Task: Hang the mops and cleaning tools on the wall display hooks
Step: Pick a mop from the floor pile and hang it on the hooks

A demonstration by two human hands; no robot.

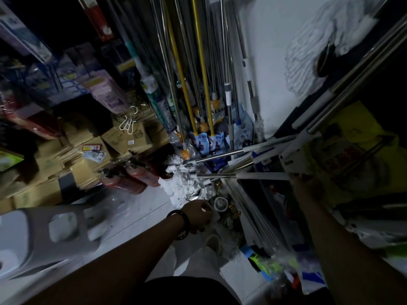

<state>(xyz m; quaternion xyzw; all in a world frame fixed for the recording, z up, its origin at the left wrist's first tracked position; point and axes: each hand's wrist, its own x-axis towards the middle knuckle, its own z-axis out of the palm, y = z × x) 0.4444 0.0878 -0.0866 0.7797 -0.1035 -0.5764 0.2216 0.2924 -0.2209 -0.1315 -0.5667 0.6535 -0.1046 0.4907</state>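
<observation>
Several mops hang on the white wall: steel and yellow poles (199,69) with packaged heads low down, and a white string mop head (308,56) at upper right. A bundle of steel mop poles (222,175) with white grips lies tilted across the middle. My right hand (302,179) is shut around the white grip end of that bundle. My left hand (199,214), with a dark bead bracelet on the wrist, reaches down by a white mop head (180,186) on the floor and seems to pinch something white; what it is cannot be told.
Cardboard boxes (123,137) are stacked at left, with red fire extinguishers (134,177) lying in front of them. A grey plastic stool (44,234) stands at lower left. Packaged goods (275,265) clutter the floor at lower right. Yellow packaging (361,133) is at right.
</observation>
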